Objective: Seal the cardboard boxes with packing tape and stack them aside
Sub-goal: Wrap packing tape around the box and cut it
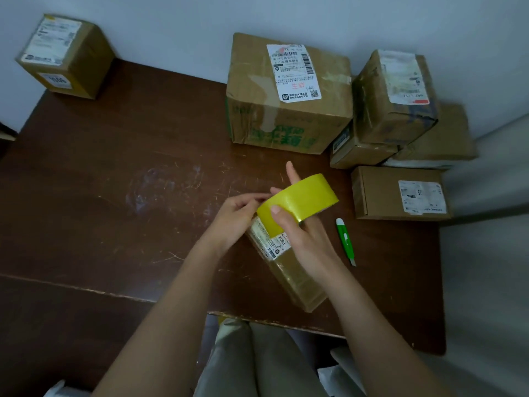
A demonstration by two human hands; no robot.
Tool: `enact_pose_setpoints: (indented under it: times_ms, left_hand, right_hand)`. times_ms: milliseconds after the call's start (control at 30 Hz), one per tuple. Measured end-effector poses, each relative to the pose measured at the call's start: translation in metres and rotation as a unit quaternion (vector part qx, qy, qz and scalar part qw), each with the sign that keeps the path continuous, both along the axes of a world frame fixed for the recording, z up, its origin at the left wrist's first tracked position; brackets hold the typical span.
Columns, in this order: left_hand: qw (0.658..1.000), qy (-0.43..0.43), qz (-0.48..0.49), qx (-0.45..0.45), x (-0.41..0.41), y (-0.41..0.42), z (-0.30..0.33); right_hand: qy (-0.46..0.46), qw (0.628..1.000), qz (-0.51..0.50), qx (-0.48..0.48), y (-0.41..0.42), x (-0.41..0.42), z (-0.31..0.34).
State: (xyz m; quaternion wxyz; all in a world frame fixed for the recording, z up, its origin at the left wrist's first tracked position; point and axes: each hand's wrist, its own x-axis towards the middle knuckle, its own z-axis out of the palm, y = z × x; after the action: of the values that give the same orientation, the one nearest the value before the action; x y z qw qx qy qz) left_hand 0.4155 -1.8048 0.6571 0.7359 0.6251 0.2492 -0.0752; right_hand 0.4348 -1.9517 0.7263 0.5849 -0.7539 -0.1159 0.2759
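Observation:
A yellow roll of packing tape (300, 196) is held above a small cardboard box (289, 270) near the table's front edge. My right hand (297, 233) grips the roll, thumb on its outer face and a finger up through the core. My left hand (237, 213) pinches at the roll's left edge with its fingertips. The small box has a white label and lies partly hidden under both hands.
A green utility knife (345, 240) lies right of the box. A large box (289, 93) stands at the back, with several smaller boxes (398, 193) stacked on the right. One box (65, 55) sits at the far left corner of the brown table (114, 179).

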Motion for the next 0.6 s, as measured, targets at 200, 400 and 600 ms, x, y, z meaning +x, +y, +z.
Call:
enact_pose_setpoints:
  times_ms: [200,400,600]
  left_hand:
    - [0.999,-0.001,0.039,0.013,0.002,-0.003,-0.011]
    - [0.999,0.028,0.020,0.033,0.000,0.003,-0.010]
    - [0.998,0.047,0.007,0.045,-0.001,0.002,-0.007]
  right_hand:
    - [0.066,0.994,-0.046,0.075,0.000,0.001,-0.007]
    - [0.147,0.948,-0.223,0.174,-0.004,0.014,-0.008]
    - [0.144,0.949,-0.245,0.138,-0.036,0.051,-0.001]
